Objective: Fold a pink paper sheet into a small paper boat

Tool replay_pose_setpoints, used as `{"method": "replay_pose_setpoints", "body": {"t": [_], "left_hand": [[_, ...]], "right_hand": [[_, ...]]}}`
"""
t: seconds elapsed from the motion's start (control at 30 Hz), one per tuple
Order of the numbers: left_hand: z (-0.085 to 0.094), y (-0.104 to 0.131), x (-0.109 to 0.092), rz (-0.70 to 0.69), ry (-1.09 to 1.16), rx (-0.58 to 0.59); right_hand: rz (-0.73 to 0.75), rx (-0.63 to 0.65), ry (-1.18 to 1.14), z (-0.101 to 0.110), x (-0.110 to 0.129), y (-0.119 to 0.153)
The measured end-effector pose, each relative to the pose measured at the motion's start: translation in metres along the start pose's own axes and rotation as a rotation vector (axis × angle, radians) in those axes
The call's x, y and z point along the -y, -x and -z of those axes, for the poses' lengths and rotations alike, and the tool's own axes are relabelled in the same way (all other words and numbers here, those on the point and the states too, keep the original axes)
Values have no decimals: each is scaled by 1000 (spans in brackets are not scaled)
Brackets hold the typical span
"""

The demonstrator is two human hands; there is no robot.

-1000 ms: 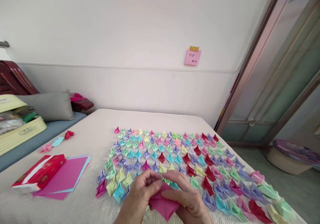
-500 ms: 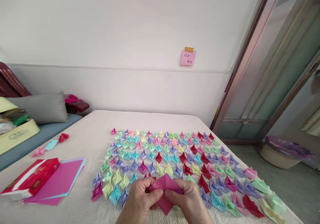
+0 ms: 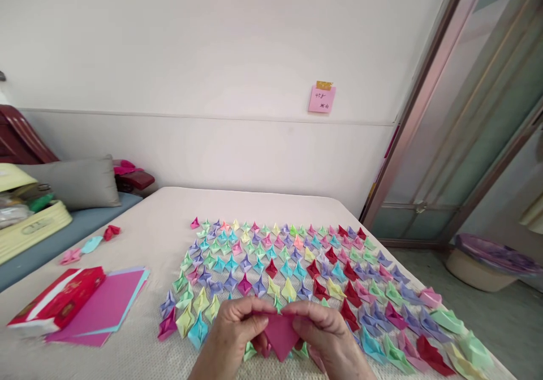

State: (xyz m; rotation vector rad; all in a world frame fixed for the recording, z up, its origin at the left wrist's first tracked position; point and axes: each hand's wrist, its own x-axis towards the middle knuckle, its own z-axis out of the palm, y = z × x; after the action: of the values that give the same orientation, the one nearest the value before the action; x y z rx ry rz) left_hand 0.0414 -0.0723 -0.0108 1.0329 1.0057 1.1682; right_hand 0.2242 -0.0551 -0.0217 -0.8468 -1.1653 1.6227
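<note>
1. Magenta paper (image 3: 280, 335), folded to a downward point, was held above the near edge of the bed (image 3: 169, 210), between both hands.
2. Left hand (image 3: 231, 332) was closed on the paper's left upper edge, thumb and fingers pinching it.
3. Right hand (image 3: 326, 337) was closed on the right upper edge in the same pinch.
4. Folded paper boats (image 3: 297, 267) in many colours lay in rows across the bed's middle and right side, reaching its right edge; the nearest ones lay just beyond and under the hands.
5. Red box (image 3: 57, 303) lay on a stack of coloured sheets (image 3: 106, 306) near the left edge.
6. Three loose folded pieces (image 3: 91, 244) lay further along that left edge.
7. Pink note (image 3: 321, 98) was taped to the wall behind.
</note>
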Motion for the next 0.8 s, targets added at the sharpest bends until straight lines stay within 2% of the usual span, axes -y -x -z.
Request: {"method": "replay_pose_setpoints", "body": {"t": [0.07, 0.27, 0.37, 0.53, 0.7, 0.77, 0.8], "left_hand": [[2, 1, -1, -26, 18, 12], [3, 6, -8, -51, 22, 68], [2, 7, -10, -54, 13, 75], [5, 4, -5, -93, 62, 176], [8, 1, 3, -49, 64, 107], [8, 1, 3, -17, 100, 61], [7, 1, 2, -8, 112, 35]], "right_hand": [[-12, 16, 62, 2, 6, 3], [51, 176, 183, 2, 24, 5], [101, 229, 207, 5, 24, 5], [233, 254, 316, 8, 18, 3], [361, 290, 365, 2, 23, 6], [337, 257, 438, 2, 24, 11], [277, 198, 492, 3, 24, 14]]}}
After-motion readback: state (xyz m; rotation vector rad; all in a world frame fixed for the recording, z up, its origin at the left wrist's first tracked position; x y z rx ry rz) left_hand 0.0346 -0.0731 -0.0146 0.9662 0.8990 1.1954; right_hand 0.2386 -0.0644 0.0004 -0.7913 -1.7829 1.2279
